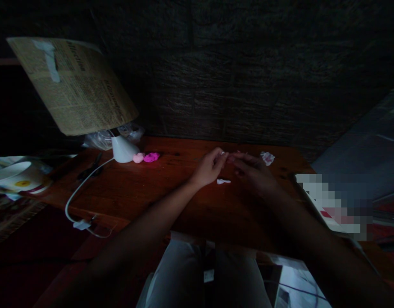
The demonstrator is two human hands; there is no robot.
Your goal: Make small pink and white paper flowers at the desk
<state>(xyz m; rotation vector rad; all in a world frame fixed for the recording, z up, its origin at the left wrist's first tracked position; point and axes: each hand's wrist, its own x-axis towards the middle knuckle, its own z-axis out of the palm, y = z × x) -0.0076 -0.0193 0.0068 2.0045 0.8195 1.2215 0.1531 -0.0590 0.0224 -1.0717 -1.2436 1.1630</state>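
My left hand (212,166) is closed above the wooden table, its thumb and forefinger pinched around a small white piece (222,152). Fingertips of my right hand (248,168) meet it from the other side, also pinched; anything between them is too small and dark to make out. Just below the hands, a small white shape with a thin tail (223,182) lies on the wood. Beyond my right hand is a crumpled whitish scrap (267,158). Farther left, a pale pink lump (138,158) and a bright magenta lump (151,157) sit side by side, looking like soft clay.
A lamp (121,149) with a newspaper-covered shade (78,85) stands at the back left, its white cord (71,196) hanging over the edge. Dark scissors (90,167) lie near a white mug (19,177). At right is a partly blurred flat device (325,205). A dark wall (216,77) rises behind.
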